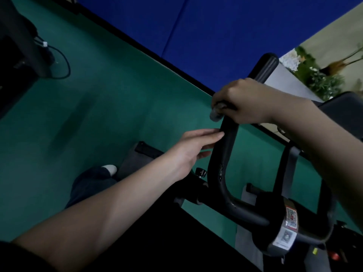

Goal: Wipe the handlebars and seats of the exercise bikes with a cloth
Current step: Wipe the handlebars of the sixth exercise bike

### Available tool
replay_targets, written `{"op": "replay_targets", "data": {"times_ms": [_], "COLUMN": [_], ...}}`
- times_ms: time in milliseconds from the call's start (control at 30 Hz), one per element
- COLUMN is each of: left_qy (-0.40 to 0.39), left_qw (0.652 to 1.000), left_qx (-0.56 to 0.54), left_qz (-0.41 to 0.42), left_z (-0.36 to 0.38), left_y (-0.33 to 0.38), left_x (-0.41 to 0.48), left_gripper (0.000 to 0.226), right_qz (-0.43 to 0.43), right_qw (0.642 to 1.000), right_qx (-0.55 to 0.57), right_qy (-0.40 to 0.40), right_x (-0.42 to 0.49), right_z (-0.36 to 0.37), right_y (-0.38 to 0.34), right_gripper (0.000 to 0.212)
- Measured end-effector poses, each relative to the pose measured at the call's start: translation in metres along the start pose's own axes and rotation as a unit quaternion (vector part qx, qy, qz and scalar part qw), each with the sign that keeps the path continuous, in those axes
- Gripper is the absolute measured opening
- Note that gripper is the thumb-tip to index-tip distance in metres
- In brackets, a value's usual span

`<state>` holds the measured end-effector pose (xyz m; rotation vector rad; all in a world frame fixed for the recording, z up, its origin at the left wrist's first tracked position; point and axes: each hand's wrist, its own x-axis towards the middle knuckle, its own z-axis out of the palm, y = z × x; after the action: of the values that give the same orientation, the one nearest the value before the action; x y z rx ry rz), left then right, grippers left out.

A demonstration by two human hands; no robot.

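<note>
The exercise bike's handlebar (pixel 224 152) is a black U-shaped tube. One arm of it rises from the bend at the lower centre of the head view toward a ribbed end grip (pixel 265 65) at the upper right.

Right hand (pixel 241 103): clamped over this arm, about midway between the bend and the end grip, with the fingers curled round the tube. The cloth (pixel 216 112) is grey and bunched under these fingers. A wad of it protrudes at the left side of the fist and lies against the tube.

Left hand (pixel 194 148): fingers straight and together, holding nothing. The fingertips (pixel 221 134) touch the left face of the same arm, just below the cloth. The two hands are near each other but do not touch.

The base of the handlebar joins a dark hub at the lower right, which carries a printed label (pixel 290 216). A small black knob (pixel 200 172) sits just left of the bend.

The bike stands on a green floor (pixel 98 114). A blue wall panel (pixel 216 26) borders the floor's far edge. A black cable (pixel 60 61) lies looped at the floor's upper left corner, beside a dark machine (pixel 15 52). The person's shoe (pixel 110 168) rests on the floor below the left forearm.
</note>
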<state>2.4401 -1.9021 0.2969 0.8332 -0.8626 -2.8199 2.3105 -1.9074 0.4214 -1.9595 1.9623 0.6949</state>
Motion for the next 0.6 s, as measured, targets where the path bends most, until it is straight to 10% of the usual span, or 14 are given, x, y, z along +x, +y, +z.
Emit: {"op": "replay_targets", "data": {"times_ms": [167, 433, 600], "left_qy": [0.003, 0.007, 0.004], "left_qw": [1.0, 1.0, 1.0], "left_qx": [-0.011, 0.008, 0.029], "left_qz": [0.01, 0.019, 0.009], "left_z": [0.002, 0.003, 0.001], "left_y": [-0.004, -0.002, 0.004], "left_x": [0.0, 0.0, -0.002], "left_gripper": [0.004, 0.012, 0.023], "right_qz": [-0.027, -0.014, 0.121], "right_qw": [0.995, 0.973, 0.875], "right_qx": [0.072, 0.134, 0.266], "right_qy": [-0.057, 0.186, 0.385], "right_x": [-0.001, -0.036, -0.052], "right_z": [0.001, 0.036, 0.074], "right_y": [-0.003, -0.003, -0.033], "right_gripper": [0.019, 0.026, 0.026]}}
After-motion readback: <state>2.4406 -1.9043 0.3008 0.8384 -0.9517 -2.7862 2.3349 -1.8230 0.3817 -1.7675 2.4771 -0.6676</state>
